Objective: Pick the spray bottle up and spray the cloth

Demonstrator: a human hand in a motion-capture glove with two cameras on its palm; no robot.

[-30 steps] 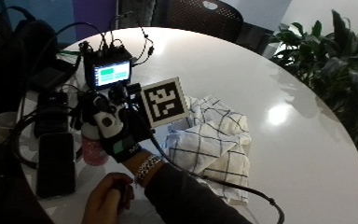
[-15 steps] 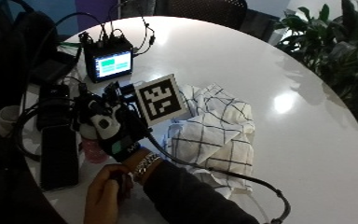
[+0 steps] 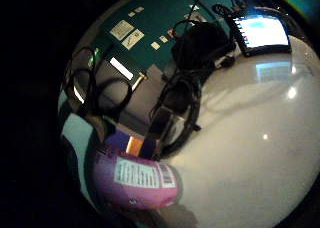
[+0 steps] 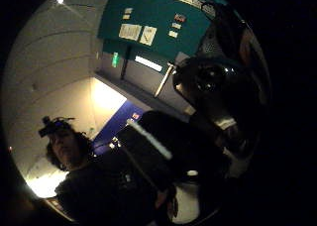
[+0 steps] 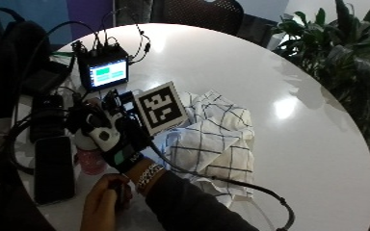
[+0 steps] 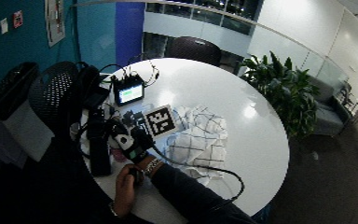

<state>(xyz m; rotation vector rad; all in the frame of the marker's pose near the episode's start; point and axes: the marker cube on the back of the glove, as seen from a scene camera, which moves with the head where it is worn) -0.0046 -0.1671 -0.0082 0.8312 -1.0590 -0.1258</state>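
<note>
From the outside view I see my black-gloved right hand (image 5: 111,139) at the near left part of the round white table (image 5: 287,72), set over a small pink translucent plastic spray bottle (image 5: 90,159) that stands upright at the table's left edge. I cannot tell whether the fingers are curled round the bottle or only resting above it; they are hidden behind the glove. In the little-finger-side palm view the bottle's pink body with its white printed label (image 3: 142,175) fills the area close to the palm, so it is very near the hand. The crumpled white cloth with a thin black grid pattern (image 5: 217,139) lies just to the right of the hand, near the table's middle. My bare left hand (image 5: 105,202) sits at the near edge, beside the right wrist. A flat black phone (image 5: 53,168) lies to the left of the bottle, and a small black monitor with a lit green screen (image 5: 107,73) stands farther back on the left.
</note>
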